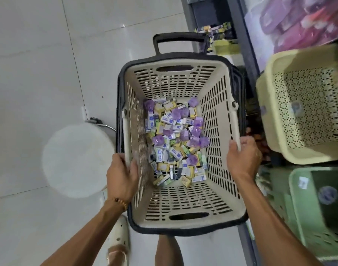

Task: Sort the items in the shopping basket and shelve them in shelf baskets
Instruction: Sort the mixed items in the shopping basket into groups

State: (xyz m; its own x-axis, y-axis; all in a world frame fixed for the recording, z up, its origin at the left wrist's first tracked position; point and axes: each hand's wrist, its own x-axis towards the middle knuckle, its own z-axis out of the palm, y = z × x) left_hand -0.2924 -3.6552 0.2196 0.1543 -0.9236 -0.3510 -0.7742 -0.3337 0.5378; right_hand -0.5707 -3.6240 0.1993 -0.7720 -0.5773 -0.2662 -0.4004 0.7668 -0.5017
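A beige slotted shopping basket (218,120) with a dark rim and a black pull handle fills the centre of the head view. Its bottom holds a heap of small items (175,141): yellow boxes, white-and-blue boxes and purple packets, all mixed. My left hand (123,174) grips the basket's left carry handle, and my right hand (243,156) grips the right carry handle. To the right stand two shelf baskets: a pale yellow perforated one (306,112) that looks empty, and a green one (317,208) below it.
A white round stool (77,160) stands on the tiled floor left of the basket. The shelf unit (246,54) runs along the right, with purple packs on an upper level. My foot in a white clog (119,240) is under the basket's near edge.
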